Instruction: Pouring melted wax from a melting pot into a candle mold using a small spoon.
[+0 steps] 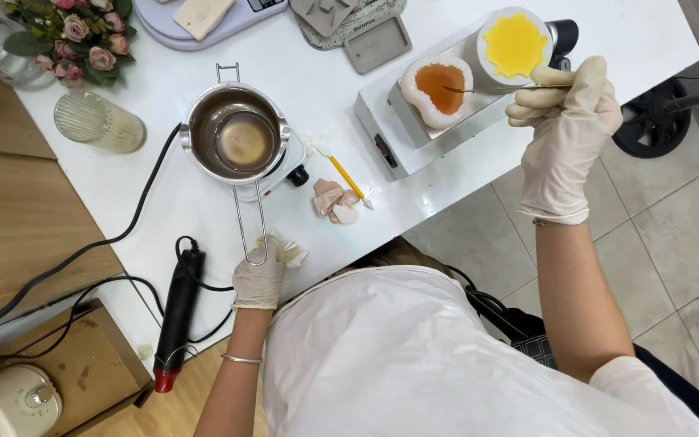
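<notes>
Two gloved hands are busy on my feed. My left hand (258, 277) has its grip clamped on the wire handle of the metal pot (235, 133), which sits mid-counter on a small burner. My right hand (566, 121) pinches a thin tool (495, 88), its tip in the amber-filled mould (438, 89) on the white plate (414, 142) near the counter's (204, 210) far right corner.

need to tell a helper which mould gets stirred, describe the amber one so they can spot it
Start at the white table and find the grey slab-like appliance near its right end. Two filled moulds sit on top; the right hand holds a thin tool reaching into one. That is the heart-shaped mould with amber liquid, unlike the round yellow one beside it.
</notes>
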